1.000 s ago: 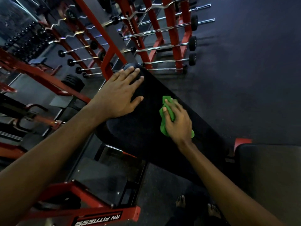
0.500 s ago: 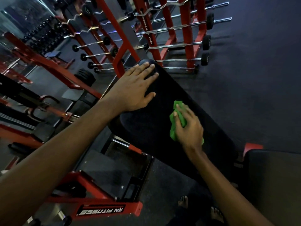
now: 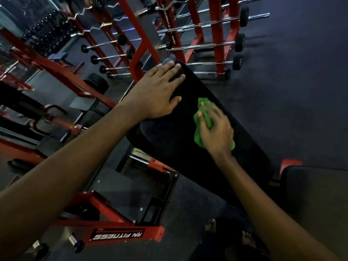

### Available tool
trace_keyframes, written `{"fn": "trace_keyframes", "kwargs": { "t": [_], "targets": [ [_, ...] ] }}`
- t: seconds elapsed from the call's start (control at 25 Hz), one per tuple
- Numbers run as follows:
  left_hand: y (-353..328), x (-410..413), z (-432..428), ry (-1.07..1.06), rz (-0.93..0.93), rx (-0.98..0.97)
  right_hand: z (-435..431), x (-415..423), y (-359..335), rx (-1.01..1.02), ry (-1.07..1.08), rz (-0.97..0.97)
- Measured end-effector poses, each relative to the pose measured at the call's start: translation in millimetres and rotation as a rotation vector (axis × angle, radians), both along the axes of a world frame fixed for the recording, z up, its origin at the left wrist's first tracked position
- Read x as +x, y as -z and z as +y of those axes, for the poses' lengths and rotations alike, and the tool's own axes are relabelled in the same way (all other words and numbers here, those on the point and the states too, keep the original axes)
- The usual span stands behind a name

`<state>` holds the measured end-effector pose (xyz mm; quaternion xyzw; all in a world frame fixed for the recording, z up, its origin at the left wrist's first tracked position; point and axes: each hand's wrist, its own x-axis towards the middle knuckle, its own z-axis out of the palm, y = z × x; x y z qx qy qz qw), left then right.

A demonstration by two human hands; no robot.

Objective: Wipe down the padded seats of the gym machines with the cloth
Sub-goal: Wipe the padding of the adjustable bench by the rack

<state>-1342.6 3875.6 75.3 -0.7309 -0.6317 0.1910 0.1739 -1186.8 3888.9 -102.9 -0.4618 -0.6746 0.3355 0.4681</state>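
- Green cloth (image 3: 198,135), bunched up, lies on the long black pad (image 3: 169,134), about midway along it.
- Right hand (image 3: 216,129) grips the cloth, fingers curled over it, and presses it to the pad.
- Left hand (image 3: 156,93) rests flat on the pad's far end, fingers straight and spread, holding nothing.
- Red frame (image 3: 120,236) stands below the pad, with a barbell rack (image 3: 216,34) beyond.

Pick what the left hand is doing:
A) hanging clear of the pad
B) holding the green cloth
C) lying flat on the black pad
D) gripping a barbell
C: the left hand lies flat with straight fingers on the pad, while the right hand holds the cloth.
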Motion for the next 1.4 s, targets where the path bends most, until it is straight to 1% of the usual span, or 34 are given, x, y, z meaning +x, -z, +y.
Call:
{"fn": "trace_keyframes", "kwargs": {
  "t": [0.08,0.16,0.2,0.28,0.4,0.48,0.6,0.68,0.76,0.88,0.92,1.0,1.08,1.12,1.2,1.28,1.4],
  "targets": [
    [0,1,-1,0.006,0.028,0.003,-41,13,17,0.122,-0.121,0.005],
    [0,2,0,0.005,0.022,-0.008,-57,25,37,0.159,-0.188,0.014],
    [-1,2,0,0.001,0.009,-0.012,-54,28,45,0.119,-0.180,0.027],
    [-2,2,0,-0.001,-0.010,-0.017,-41,33,53,-0.021,-0.088,0.060],
    [-2,2,0,-0.002,-0.010,-0.013,-21,28,49,-0.167,0.033,0.046],
    [-2,2,0,0.005,-0.018,-0.009,-8,17,36,-0.151,0.044,0.036],
    [-2,2,0,0.007,-0.033,-0.001,22,1,12,-0.026,0.031,0.035],
    [-2,2,0,0.006,-0.031,0.001,37,-4,4,-0.017,0.040,0.046],
    [-1,1,0,0.009,-0.027,0.009,33,-3,6,-0.024,0.042,0.060],
    [2,-1,1,0.014,-0.027,0.016,-6,10,28,0.003,0.032,0.052],
    [3,-1,1,0.014,-0.020,0.017,-19,18,39,-0.019,0.022,0.060],
    [3,-3,1,0.010,-0.010,0.022,-32,29,57,-0.134,0.038,0.090],
    [4,-1,3,0.016,-0.015,0.015,-25,31,62,-0.278,0.107,0.122],
    [4,0,3,0.016,-0.017,0.006,-17,27,57,-0.308,0.139,0.126],
    [4,-1,3,0.018,-0.020,0.009,4,14,37,-0.234,0.153,0.145],
    [3,-2,3,0.024,-0.027,0.023,30,-1,11,-0.121,0.090,0.145],
    [4,0,3,0.027,-0.020,0.013,56,-6,3,-0.065,0.019,0.125]
  ]
}}
